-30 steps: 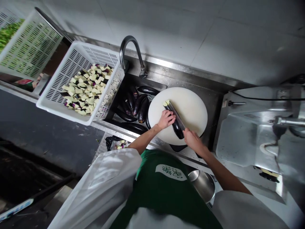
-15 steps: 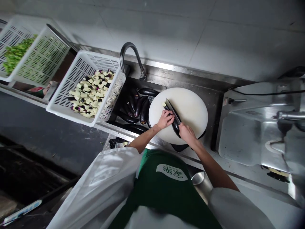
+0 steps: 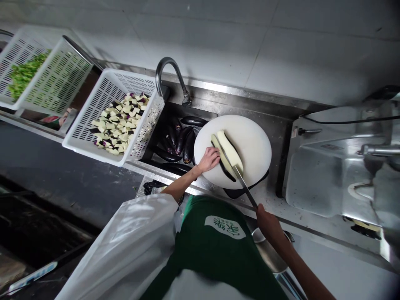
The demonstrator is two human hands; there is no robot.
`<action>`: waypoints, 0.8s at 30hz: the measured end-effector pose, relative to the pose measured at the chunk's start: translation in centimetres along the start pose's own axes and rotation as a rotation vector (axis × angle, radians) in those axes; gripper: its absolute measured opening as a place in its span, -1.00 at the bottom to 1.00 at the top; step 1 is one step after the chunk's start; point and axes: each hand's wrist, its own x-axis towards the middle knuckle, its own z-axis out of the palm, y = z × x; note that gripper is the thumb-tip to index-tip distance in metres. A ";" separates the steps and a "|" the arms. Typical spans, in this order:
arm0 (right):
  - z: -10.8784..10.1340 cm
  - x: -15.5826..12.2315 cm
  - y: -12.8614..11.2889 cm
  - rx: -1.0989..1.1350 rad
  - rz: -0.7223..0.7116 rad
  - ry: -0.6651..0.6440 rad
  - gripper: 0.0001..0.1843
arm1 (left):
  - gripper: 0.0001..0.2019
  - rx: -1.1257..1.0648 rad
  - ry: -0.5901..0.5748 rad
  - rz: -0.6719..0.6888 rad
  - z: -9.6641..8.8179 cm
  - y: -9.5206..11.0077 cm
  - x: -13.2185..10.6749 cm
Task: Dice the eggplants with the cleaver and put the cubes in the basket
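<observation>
On the round white cutting board point(image 3: 256, 146) lies an eggplant split lengthwise, its pale flesh showing. The left eggplant half point(image 3: 225, 162) is tilted, with dark skin along its lower edge. Beside it, the right eggplant half point(image 3: 230, 148) faces flesh up. My left hand point(image 3: 210, 159) has its fingers curled against the left half's side, holding it. My right hand point(image 3: 265, 216) is closed round the handle of a knife point(image 3: 245, 187), low and right, past the board's near edge. The knife's tip touches or overlaps the near end of the right half; I cannot tell which.
Whole eggplants point(image 3: 189, 146) fill the sink left of the board. A white basket point(image 3: 84, 112) of eggplant chunks point(image 3: 120, 123) stands further left, below a curved faucet point(image 3: 173, 62). Another basket point(image 3: 59, 79) holds chopped greens point(image 3: 26, 75). A metal basin point(image 3: 315, 179) is at right.
The knife has passed through the eggplant, which now lies in two halves. My right hand has drawn the knife back toward my body and right. My left hand has shifted slightly left.
</observation>
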 end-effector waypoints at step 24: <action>-9.6 4.4 -14.0 -0.008 -0.133 0.355 -0.64 | -0.79 0.150 0.226 -0.184 -1.2 -0.4 -0.8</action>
